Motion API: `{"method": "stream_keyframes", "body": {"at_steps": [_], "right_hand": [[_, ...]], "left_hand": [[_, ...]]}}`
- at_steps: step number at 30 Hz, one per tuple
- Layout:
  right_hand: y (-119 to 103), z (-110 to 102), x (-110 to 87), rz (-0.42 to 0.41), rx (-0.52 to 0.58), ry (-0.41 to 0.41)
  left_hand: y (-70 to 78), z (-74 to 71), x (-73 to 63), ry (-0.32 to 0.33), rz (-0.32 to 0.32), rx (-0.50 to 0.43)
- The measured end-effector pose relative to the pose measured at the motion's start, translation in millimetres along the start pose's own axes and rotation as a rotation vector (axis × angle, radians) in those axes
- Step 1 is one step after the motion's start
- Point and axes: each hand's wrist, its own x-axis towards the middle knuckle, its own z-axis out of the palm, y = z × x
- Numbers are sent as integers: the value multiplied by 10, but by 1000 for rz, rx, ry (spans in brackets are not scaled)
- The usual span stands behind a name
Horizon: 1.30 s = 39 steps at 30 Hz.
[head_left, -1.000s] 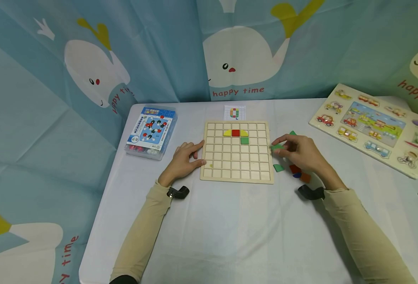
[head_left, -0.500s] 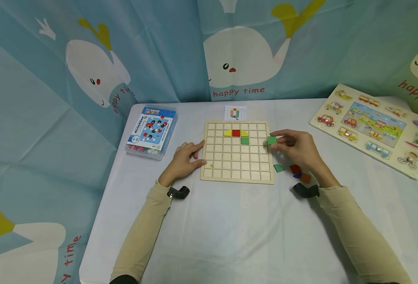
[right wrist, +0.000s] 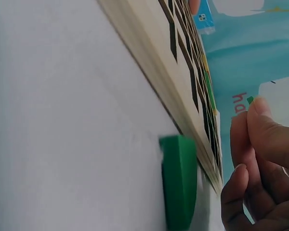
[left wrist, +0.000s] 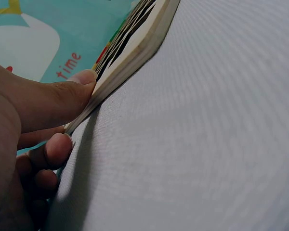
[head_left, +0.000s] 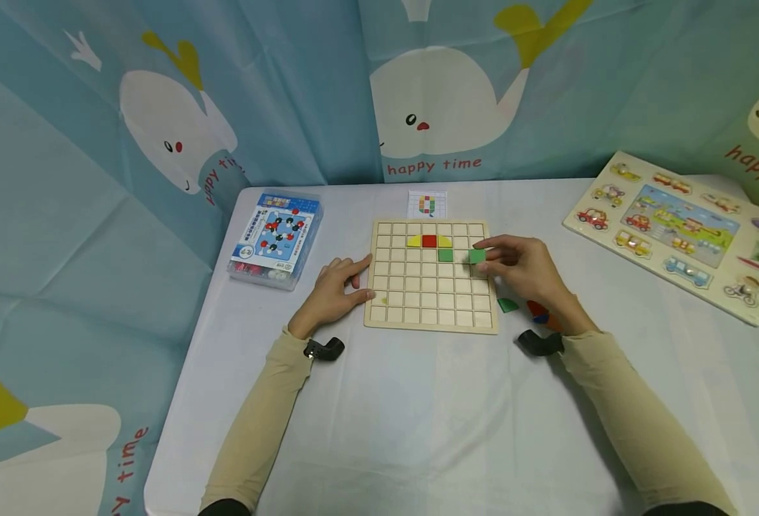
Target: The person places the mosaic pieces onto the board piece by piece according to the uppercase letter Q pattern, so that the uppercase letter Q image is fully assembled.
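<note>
A wooden grid board (head_left: 427, 287) lies on the white-covered table. Along its left edge my left hand (head_left: 332, 292) rests, thumb and forefinger spread apart; in the left wrist view the thumb (left wrist: 58, 103) presses the board's side. Above the right-hand columns, my right hand (head_left: 526, 269) pinches a green square tile (head_left: 477, 256) between thumb and fingertips. A red square (head_left: 429, 241) sits in the grid between two yellow curved pieces (head_left: 413, 242), with another green square (head_left: 445, 255) below the right yellow one. Just right of the board lies a green quarter-round tile (head_left: 507, 305).
Red, blue and orange pieces (head_left: 540, 314) lie partly hidden under my right wrist. Behind the board is a small pattern card (head_left: 427, 205). A boxed molecule set (head_left: 276, 240) stands left, a vehicle peg puzzle (head_left: 679, 229) right. A whale-print curtain (head_left: 327, 93) hangs behind.
My right hand has lifted the green square from beside the board and carried it left over the right columns. The left hand stays on the board's edge.
</note>
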Motion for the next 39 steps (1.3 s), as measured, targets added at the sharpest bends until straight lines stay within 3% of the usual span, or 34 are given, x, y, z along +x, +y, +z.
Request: {"method": "stream_keyframes", "body": {"at_steps": [7,16,39], "right_hand": [[-8,94,53,-60,15,-20],[-24,179,95,-45,-2,-29],[-95,330,133,-97,-90,-73]], "left_hand": [[11,-5,-3,2,4,3],[-6,-3,3,-3,9,-1],[3,-6,4,-3,-6,-8]]}}
